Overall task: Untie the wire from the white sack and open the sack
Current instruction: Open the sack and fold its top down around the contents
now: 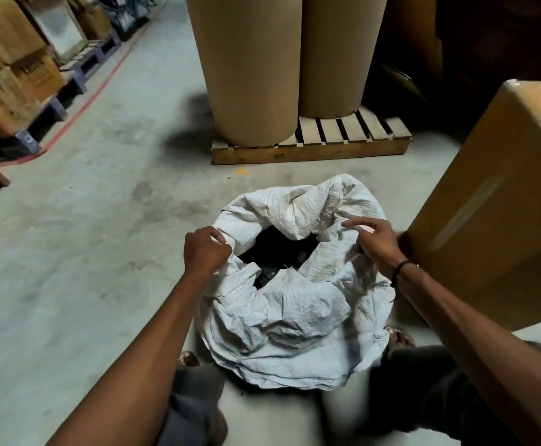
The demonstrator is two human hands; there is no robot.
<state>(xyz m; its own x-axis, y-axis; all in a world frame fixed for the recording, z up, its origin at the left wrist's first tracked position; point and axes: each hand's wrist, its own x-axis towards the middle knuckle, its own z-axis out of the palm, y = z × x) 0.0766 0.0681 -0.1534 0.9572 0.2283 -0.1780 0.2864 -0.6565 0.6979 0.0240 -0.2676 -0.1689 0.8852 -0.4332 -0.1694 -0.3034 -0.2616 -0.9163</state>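
1. The concrete floor [86, 252] fills the scene, with a red line [79, 114] painted along its left side.
2. Two tall brown paper rolls [253, 69] stand upright on a wooden pallet [352, 136] behind the sack.
3. A large cardboard box [500, 201] stands just right of the sack, close to the right forearm.
4. Stacked cartons [12, 72] sit on dark pallets at far left.
5. The white sack [288, 313] stands on the floor between the person's legs, its mouth pulled open onto a dark interior.
6. The left hand [206, 251] has a closed grip, fingers curled round the sack's left rim.
7. The right hand [375, 241] pinches the right rim; a dark band [399, 268] circles its wrist.
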